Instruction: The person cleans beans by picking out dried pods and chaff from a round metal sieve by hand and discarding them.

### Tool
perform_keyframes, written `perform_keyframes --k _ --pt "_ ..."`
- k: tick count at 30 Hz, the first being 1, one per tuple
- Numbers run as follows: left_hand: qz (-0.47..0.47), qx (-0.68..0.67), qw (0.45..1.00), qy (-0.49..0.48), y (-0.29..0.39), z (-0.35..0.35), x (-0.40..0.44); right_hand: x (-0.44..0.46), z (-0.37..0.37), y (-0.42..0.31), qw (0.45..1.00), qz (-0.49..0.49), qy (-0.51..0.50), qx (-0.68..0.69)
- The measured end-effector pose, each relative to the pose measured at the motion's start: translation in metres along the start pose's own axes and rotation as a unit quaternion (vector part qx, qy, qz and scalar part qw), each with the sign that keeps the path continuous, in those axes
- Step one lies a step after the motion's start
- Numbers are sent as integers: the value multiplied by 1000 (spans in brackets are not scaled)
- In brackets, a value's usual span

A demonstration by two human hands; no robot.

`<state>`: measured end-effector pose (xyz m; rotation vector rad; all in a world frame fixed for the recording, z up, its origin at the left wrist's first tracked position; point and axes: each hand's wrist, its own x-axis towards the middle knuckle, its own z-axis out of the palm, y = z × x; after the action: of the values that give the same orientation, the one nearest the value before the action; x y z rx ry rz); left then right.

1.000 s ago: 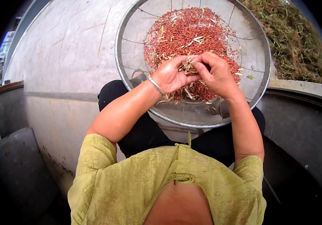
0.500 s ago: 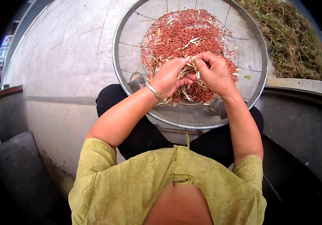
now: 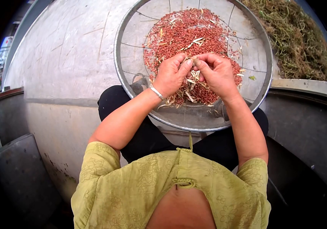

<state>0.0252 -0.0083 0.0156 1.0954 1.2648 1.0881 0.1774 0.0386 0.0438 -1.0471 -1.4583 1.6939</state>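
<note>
Olive-green cloth [image 3: 144, 187] fills the near view, with black trousers [image 3: 140, 139] beyond it, under the near edge of the round wire sieve [image 3: 117, 47]. Over the sieve, the left hand [image 3: 170, 76] has changed most: a second ago its palm faced up, cupping husks; now its back shows, fingers curled, thumb and forefinger drawn together. The right hand [image 3: 220, 76] keeps its pinch, and the fingertips of both meet; what they grip is too small to tell. That suggests finer work, shared by both hands rather than one cradling for the other. Pale husks [image 3: 194, 77] show between and below the hands, among the red seeds [image 3: 186, 28] spread across the mesh. Farther right, dried plants [image 3: 302, 42] lie heaped.
</note>
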Motion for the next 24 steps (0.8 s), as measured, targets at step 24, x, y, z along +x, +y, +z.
perform_keyframes --k 24 --pt "48 37 998 -3 7 1 -3 3 7 1 985 44 6 168"
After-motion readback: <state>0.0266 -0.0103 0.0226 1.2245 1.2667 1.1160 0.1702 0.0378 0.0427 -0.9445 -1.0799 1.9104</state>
